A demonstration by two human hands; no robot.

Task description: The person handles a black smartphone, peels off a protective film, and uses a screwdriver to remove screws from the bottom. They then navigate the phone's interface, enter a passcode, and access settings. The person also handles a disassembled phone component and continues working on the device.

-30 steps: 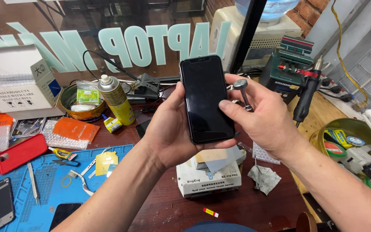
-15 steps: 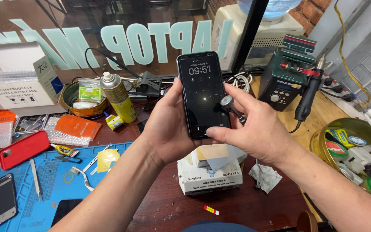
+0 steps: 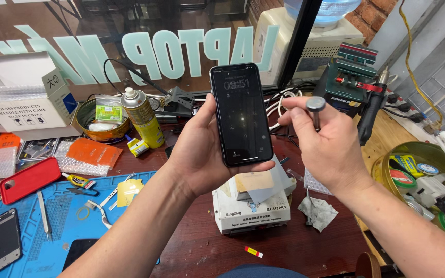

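Note:
My left hand holds a black smartphone upright in front of me, its screen lit dimly with a lock screen. My right hand is just right of the phone, off the screen, and grips a small metal tool with a round flat cap between thumb and fingers. Below both hands sits a small white box-shaped device with a tan pad on top.
A blue work mat at left carries tweezers, a dismantled phone and small parts. A red phone case, a yellow spray can, a round tin, a white cardboard box and a soldering station surround the wooden bench. A tin of tape rolls stands at right.
The phone screen went from dark to lit. My right hand pressed on the screen half a second ago, then pulled away to the right with the metal tool.

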